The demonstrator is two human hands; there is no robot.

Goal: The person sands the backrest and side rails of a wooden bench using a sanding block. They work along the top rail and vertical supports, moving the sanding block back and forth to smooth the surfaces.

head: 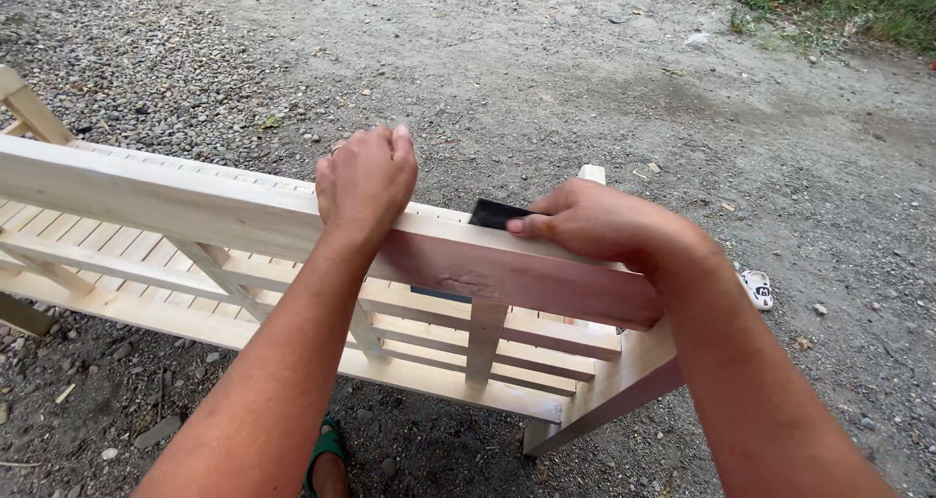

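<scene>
Both forearms bare to the frame edge, no sleeves, no watch or wristband visible. Left hand (366,178) carries a thin metal ring on one finger (335,149). Right hand (597,223) bare, no ring seen. Below, one foot in a green strapped sandal (327,448).

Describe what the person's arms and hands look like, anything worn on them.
Both forearms are bare, with no sleeves, gloves or watch in view. The left hand has what looks like a thin ring on one of its fingers, seen at the knuckle edge. The right hand shows no ring or other item from this angle.
</scene>
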